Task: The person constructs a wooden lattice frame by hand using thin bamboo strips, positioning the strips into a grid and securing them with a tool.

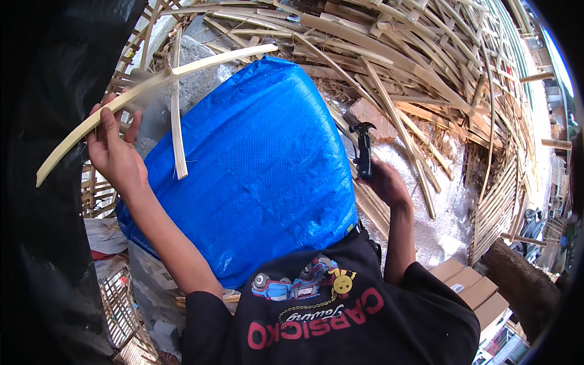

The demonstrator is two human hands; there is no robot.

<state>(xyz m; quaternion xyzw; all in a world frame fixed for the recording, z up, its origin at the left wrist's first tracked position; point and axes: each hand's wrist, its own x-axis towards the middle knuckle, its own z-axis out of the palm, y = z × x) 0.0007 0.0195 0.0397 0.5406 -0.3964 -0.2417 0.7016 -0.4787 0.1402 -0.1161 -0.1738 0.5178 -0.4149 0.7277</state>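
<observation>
Head view | pale curved wooden strip (207, 62) pinched by left hand (119, 151), upper left of blue woven plastic sheet (255, 158); black metal hammer-headed tool (364, 151) grasped by right hand (388, 184), sheet's right | apparently mid-work: straight pale strip (178, 137) across sheet's left edge, tan split-strip heap (420, 58) beyond remaining | shiny silver ground covering (451, 222) right of sheet

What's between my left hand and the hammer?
In the head view, mostly the blue sheet spans from your left hand to the hammer, with the lower part of a pale strip in front of it.
</observation>
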